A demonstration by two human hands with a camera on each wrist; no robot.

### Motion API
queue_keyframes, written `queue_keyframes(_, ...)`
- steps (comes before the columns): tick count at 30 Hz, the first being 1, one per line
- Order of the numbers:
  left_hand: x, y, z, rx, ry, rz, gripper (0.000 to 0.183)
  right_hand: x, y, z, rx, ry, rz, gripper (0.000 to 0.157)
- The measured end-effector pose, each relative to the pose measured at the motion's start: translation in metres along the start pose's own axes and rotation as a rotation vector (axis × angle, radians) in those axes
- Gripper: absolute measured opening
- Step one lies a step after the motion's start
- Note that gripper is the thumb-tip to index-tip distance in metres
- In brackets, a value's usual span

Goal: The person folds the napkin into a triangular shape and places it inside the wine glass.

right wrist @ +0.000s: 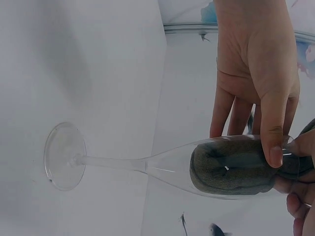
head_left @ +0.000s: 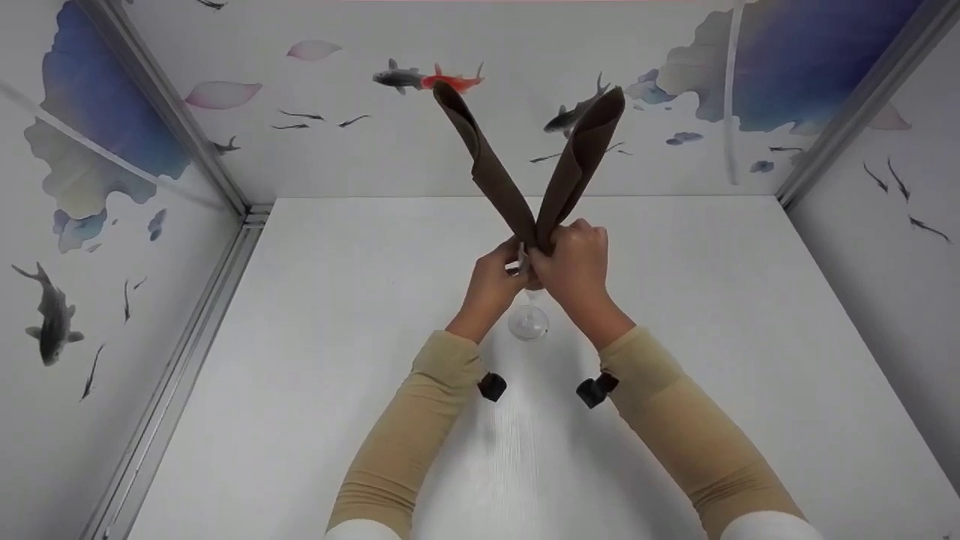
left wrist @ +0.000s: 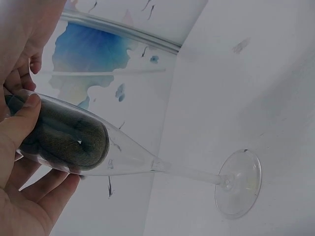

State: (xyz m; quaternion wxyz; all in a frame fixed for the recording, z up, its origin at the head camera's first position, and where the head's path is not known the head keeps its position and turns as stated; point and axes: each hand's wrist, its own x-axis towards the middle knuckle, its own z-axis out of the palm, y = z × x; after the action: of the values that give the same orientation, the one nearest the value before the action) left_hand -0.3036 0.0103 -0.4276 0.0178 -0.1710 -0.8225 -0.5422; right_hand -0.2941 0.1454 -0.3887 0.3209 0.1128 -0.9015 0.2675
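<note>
A clear stemmed flute glass point(head_left: 529, 322) stands upright on the white table, its foot point(left wrist: 238, 184) and stem showing in both wrist views. A dark brown cloth napkin point(head_left: 501, 187) sits folded inside the bowl, and two rolled ends spread above the rim in a V. My left hand point(head_left: 495, 279) holds the upper bowl, thumb on one side and fingers on the other. At the mouth of the glass, my right hand point(head_left: 576, 259) grips the napkin with curled fingers. Part of the rim is hidden by both hands.
The white table point(head_left: 360, 360) has a wall behind it and one on each side, printed with fish and blue washes. A metal rail point(head_left: 180, 300) runs along the left edge. Small black cameras point(head_left: 492, 386) are worn at the wrists.
</note>
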Motion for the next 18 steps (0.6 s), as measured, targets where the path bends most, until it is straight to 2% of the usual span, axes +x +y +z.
queue_keyframes(5, 0.0, 0.002, -0.002, 0.003, -0.014, -0.012, 0.046, 0.0, -0.001, -0.002, -0.029, 0.0, -0.002, 0.02)
queue_keyframes(10, -0.002, 0.006, -0.006, -0.008, -0.041, -0.029, 0.057, -0.002, -0.004, -0.006, -0.074, -0.01, -0.018, 0.026)
queue_keyframes(15, -0.003, 0.01, -0.016, -0.07, -0.148, -0.058, 0.062, -0.001, -0.003, -0.01, -0.069, -0.01, 0.003, 0.03)
queue_keyframes(18, -0.002, 0.014, -0.02, -0.146, -0.134, -0.078, 0.059, -0.001, -0.002, -0.012, -0.059, -0.011, 0.009, 0.03)
